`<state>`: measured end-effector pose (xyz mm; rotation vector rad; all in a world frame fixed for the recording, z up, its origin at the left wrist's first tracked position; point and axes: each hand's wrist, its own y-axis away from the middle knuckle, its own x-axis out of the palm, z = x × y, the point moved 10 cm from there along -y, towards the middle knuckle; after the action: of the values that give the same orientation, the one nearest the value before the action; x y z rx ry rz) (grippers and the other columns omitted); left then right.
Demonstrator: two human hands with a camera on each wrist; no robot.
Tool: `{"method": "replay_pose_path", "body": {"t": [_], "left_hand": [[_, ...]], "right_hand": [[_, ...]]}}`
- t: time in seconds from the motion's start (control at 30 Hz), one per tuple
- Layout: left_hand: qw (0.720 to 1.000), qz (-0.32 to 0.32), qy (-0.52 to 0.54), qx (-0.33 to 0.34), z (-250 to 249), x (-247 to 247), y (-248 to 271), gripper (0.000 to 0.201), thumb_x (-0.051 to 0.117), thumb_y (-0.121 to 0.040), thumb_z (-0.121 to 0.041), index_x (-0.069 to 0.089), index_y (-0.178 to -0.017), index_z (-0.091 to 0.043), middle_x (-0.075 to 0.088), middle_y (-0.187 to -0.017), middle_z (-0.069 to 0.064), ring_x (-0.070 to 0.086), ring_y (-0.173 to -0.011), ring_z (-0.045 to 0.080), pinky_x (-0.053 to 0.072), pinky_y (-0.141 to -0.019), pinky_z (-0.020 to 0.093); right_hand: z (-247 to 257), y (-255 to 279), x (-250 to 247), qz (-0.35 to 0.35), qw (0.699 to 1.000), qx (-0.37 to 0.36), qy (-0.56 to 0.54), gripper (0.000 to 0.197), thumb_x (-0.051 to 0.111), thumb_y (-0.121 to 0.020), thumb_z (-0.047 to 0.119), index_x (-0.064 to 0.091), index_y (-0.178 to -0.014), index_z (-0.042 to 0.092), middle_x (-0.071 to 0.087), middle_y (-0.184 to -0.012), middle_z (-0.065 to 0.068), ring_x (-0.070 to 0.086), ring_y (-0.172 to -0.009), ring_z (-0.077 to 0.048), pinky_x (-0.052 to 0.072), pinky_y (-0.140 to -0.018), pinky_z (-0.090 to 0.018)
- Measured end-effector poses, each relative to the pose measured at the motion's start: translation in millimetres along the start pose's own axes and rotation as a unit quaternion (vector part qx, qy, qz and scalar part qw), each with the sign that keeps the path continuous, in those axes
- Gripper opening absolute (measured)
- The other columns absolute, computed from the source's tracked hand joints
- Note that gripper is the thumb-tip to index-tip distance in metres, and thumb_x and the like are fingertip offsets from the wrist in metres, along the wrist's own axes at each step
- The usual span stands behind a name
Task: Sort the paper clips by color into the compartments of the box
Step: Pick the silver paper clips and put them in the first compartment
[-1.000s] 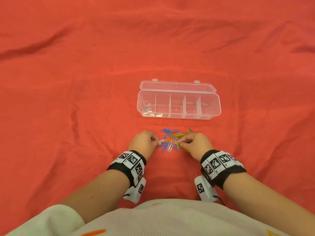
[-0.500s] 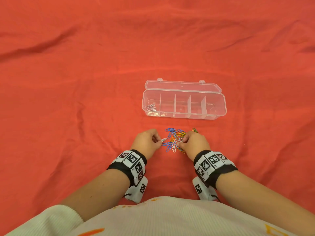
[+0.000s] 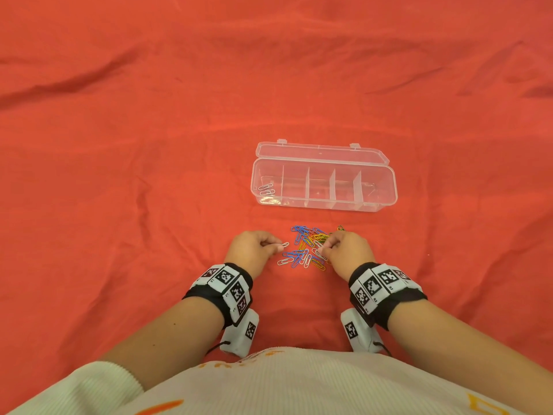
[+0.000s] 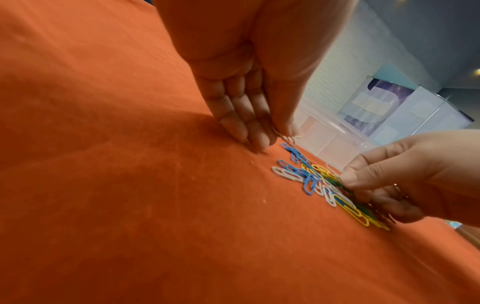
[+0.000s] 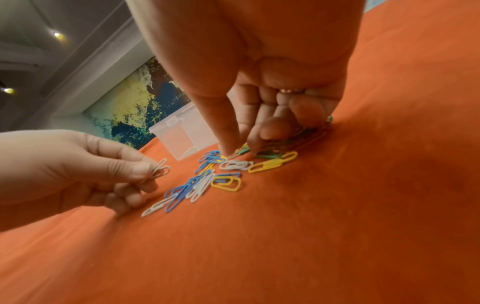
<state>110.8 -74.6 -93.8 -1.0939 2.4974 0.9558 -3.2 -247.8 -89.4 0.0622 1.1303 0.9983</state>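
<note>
a wrinkled red cloth covers the whole surface. black wristbands with white marker tiles wrap both wrists, and a small white camera block hangs under each. a cream ribbed top with orange print fills the near edge. a colourful wall picture shows behind, beside ceiling lights.

clip pile before box, btwn hands

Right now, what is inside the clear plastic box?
The clear plastic box holds two or three white paper clips in its leftmost compartment. The other four compartments look empty, though glare on the plastic could hide something small.
</note>
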Motion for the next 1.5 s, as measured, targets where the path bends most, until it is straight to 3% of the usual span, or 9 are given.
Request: {"method": "replay_pose_path", "body": {"t": [0.17,0.27,0.33,0.57,0.73,0.93,1.2,1.33,1.5], "left_hand": [[1.0,-0.008,0.009,0.001,-5.5,-7.4,1.1,0.009,0.066,-0.082,-0.016,0.072,-0.089,-0.019,0.07,-0.078,0.007,0.065,-0.076,0.019,0.051,-0.078,0.029],[0.999,-0.04,0.001,0.033,-22.7,-23.5,0.5,0.009,0.067,-0.082,-0.02,0.073,-0.089,-0.021,0.068,-0.078,-0.003,0.061,-0.074,0.01,0.042,-0.067,0.005],[0.994,-0.08,-0.02,0.077,-46.2,-40.4,-0.5,0.01,0.067,-0.081,-0.022,0.073,-0.09,-0.021,0.065,-0.083,-0.005,0.054,-0.072,0.006,0.037,-0.062,0.001],[0.978,-0.183,-0.038,0.088,-89.1,-96.4,-31.4,0.01,0.07,-0.079,-0.029,0.072,-0.085,-0.021,0.058,-0.068,-0.009,0.051,-0.066,0.011,0.037,-0.065,0.022],[0.972,-0.162,-0.152,0.08,-90.5,-91.5,-48.6,0.019,0.06,-0.086,-0.031,0.072,-0.096,-0.02,0.073,-0.098,0.005,0.061,-0.092,0.024,0.046,-0.082,0.031],[0.959,-0.184,-0.151,0.155,-97.7,-83.2,-30.0,0.018,0.062,-0.084,-0.035,0.072,-0.091,-0.021,0.065,-0.096,0.006,0.052,-0.095,0.026,0.04,-0.087,0.038],[0.978,-0.029,-0.173,0.116,-36.9,-15.5,8.8,0.015,0.074,-0.071,-0.036,0.065,-0.073,-0.025,0.054,-0.076,-0.006,0.055,-0.081,0.018,0.045,-0.08,0.035],[0.985,0.032,-0.16,0.06,-10.6,7.5,11.5,0.023,0.079,-0.062,-0.037,0.065,-0.075,-0.025,0.057,-0.079,-0.004,0.057,-0.078,0.016,0.049,-0.077,0.038],[0.988,0.037,-0.143,0.035,-2.4,13.3,8.2,0.025,0.082,-0.06,-0.03,0.066,-0.077,-0.023,0.052,-0.078,-0.007,0.057,-0.078,0.016,0.05,-0.076,0.035]], "right_hand": [[2.8,-0.3,-7.1,0.005,1.0,-0.015,-0.014,0.014,0.068,-0.081,0.027,0.064,-0.073,0.017,0.052,-0.058,0.011,0.053,-0.066,-0.016,0.036,-0.055,-0.023],[4.3,-1.3,-4.4,0.032,0.999,-0.014,0.036,0.012,0.072,-0.076,0.027,0.071,-0.075,0.014,0.06,-0.063,0.003,0.056,-0.068,-0.017,0.037,-0.056,-0.024],[2.3,-0.7,0.0,0.046,0.996,0.002,0.074,0.009,0.074,-0.073,0.024,0.07,-0.074,0.017,0.064,-0.072,-0.002,0.056,-0.07,-0.016,0.04,-0.06,-0.023],[7.6,3.8,6.8,0.053,0.994,-0.002,0.098,0.011,0.068,-0.078,0.02,0.057,-0.078,0.023,0.063,-0.085,-0.001,0.062,-0.088,-0.023,0.045,-0.074,-0.028],[11.4,2.9,11.6,0.071,0.993,0.005,0.098,0.026,0.062,-0.08,0.015,0.048,-0.059,0.023,0.072,-0.094,-0.007,0.065,-0.093,-0.025,0.047,-0.075,-0.028],[17.9,-1.0,-2.9,0.054,0.998,-0.015,0.033,0.021,0.065,-0.076,0.017,0.051,-0.061,0.023,0.057,-0.062,0.004,0.058,-0.062,-0.017,0.041,-0.058,-0.023],[88.1,-15.5,-40.6,0.031,0.99,-0.093,-0.105,0.022,0.067,-0.078,0.007,0.053,-0.065,0.019,0.055,-0.056,0.004,0.049,-0.03,0.001,0.037,-0.035,-0.008],[136.3,-30.7,-48.5,0.0,0.987,-0.14,-0.082,0.025,0.069,-0.078,0.01,0.054,-0.063,0.024,0.055,-0.059,0.007,0.054,-0.047,-0.008,0.045,-0.052,-0.022],[151.7,-47.2,-32.0,0.004,0.99,-0.128,-0.056,0.014,0.069,-0.079,0.015,0.065,-0.067,0.019,0.061,-0.067,0.0,0.054,-0.056,-0.015,0.049,-0.058,-0.028]]}}
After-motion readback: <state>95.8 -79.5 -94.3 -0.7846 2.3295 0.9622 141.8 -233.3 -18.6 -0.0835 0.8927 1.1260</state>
